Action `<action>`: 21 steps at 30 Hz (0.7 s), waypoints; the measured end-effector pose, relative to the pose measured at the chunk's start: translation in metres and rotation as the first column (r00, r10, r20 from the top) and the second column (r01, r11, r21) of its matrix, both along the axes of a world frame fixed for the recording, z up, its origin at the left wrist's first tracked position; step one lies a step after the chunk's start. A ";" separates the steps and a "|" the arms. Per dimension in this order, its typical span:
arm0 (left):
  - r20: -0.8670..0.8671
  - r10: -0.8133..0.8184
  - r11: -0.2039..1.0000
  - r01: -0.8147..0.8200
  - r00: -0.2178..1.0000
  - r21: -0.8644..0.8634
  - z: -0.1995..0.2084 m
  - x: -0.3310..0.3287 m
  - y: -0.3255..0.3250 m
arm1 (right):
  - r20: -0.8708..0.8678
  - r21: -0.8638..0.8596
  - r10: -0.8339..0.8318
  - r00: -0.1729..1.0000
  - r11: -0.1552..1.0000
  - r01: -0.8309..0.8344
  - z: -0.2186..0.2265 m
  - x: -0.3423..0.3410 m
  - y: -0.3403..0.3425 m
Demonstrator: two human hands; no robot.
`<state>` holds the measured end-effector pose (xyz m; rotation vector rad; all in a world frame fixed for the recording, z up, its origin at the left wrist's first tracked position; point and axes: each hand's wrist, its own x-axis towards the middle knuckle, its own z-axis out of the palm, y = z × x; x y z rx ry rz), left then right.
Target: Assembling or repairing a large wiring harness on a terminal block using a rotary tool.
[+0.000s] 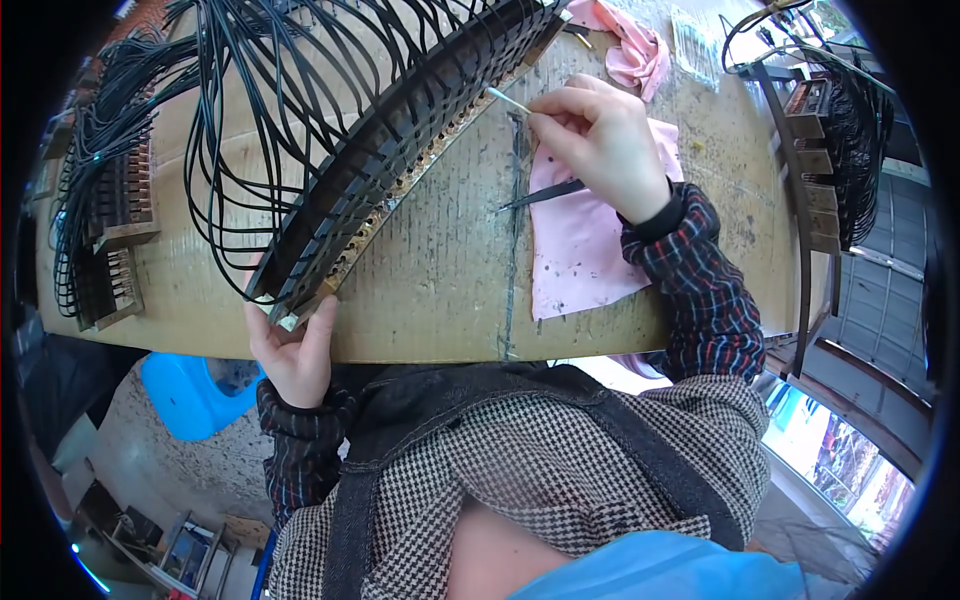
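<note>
A long dark rack (350,172) with rows of black wires (262,150) lies slantwise across the table, a row of small brass-coloured parts along its near side. My left hand (293,350) grips the rack's near end, fingers and thumb on either side of it. Between the thumb and fingers of my right hand (605,140) is a cotton swab (508,100), its tip pointing left, close to the rack's far part. Under that hand, a pair of dark tweezers (545,195) rests partly on a pink cloth (590,250).
Another wired rack (125,200) stands at the left, and one more black bundle (850,150) sits on the right. A second pink cloth (637,50) lies at the back. Dark specks dot the table (430,300). Below its front edge is a blue stool (185,395).
</note>
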<state>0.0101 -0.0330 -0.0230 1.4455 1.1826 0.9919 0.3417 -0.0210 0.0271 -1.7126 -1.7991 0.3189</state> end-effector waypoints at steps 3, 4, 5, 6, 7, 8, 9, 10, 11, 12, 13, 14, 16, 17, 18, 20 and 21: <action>0.017 -0.007 1.000 0.007 1.000 -0.009 -0.003 -0.002 -0.001 | -0.010 0.012 -0.013 1.000 1.000 0.013 -0.004 -0.002 0.002; 0.016 -0.008 1.000 0.008 1.000 -0.010 -0.003 -0.002 -0.001 | -0.013 0.016 -0.017 1.000 1.000 0.017 -0.006 -0.003 0.003; 0.021 0.000 1.000 0.000 1.000 -0.006 -0.003 -0.001 -0.001 | -0.017 0.021 -0.021 1.000 1.000 0.021 -0.008 -0.004 0.005; 0.026 0.008 1.000 -0.008 1.000 -0.002 -0.002 0.000 -0.001 | -0.018 0.020 -0.022 1.000 1.000 0.022 -0.009 -0.003 0.005; 0.032 0.018 1.000 -0.018 0.999 0.003 -0.002 0.000 -0.001 | -0.007 0.026 -0.014 1.000 1.000 0.014 -0.009 -0.003 0.004; 0.032 0.019 1.000 -0.019 0.999 0.003 -0.002 0.000 -0.002 | 0.005 0.032 -0.006 1.000 0.999 0.006 -0.009 -0.003 0.004; 0.029 0.013 1.000 -0.013 0.999 0.001 -0.002 0.000 -0.002 | 0.016 0.038 0.001 1.000 0.999 -0.002 -0.009 -0.002 0.004; 0.027 0.006 1.000 -0.006 1.000 -0.001 -0.002 0.000 -0.002 | 0.028 0.044 0.009 1.000 0.999 -0.010 -0.009 -0.002 0.004; 0.024 0.000 1.000 0.000 1.000 -0.003 -0.002 0.000 -0.002 | 0.040 0.050 0.016 0.999 0.999 -0.018 -0.009 -0.002 0.004; 0.024 0.000 1.000 0.000 1.000 -0.002 -0.001 0.000 -0.002 | 0.051 0.056 0.024 0.998 0.998 -0.027 -0.009 -0.002 0.003; 0.023 0.000 1.000 0.000 1.000 -0.006 -0.001 0.000 -0.002 | 0.063 0.061 0.031 0.998 0.997 -0.035 -0.009 -0.001 0.003; 0.022 0.000 1.000 0.001 1.000 -0.009 0.001 0.001 -0.002 | 0.062 0.062 0.032 0.998 0.997 -0.036 -0.009 -0.001 0.003; 0.021 0.000 1.000 0.000 1.000 -0.012 0.002 0.002 -0.002 | 0.083 0.060 0.042 0.996 0.997 -0.047 -0.009 -0.001 0.003; 0.024 -0.003 1.000 0.003 1.000 -0.010 0.003 0.002 -0.001 | 0.095 0.059 0.047 0.994 0.997 -0.052 -0.009 0.000 0.003; 0.027 -0.005 1.000 0.005 1.000 -0.009 0.003 0.003 -0.001 | 0.095 0.059 0.047 0.994 0.997 -0.053 -0.009 0.000 0.002; 0.031 -0.008 1.000 0.008 0.999 -0.007 0.003 0.003 -0.001 | 0.091 0.040 0.050 0.995 0.998 -0.054 -0.007 0.000 0.001; 0.037 -0.007 1.000 0.007 0.999 -0.015 0.003 0.003 -0.001 | 0.089 0.030 0.051 0.995 0.998 -0.054 -0.006 0.001 0.000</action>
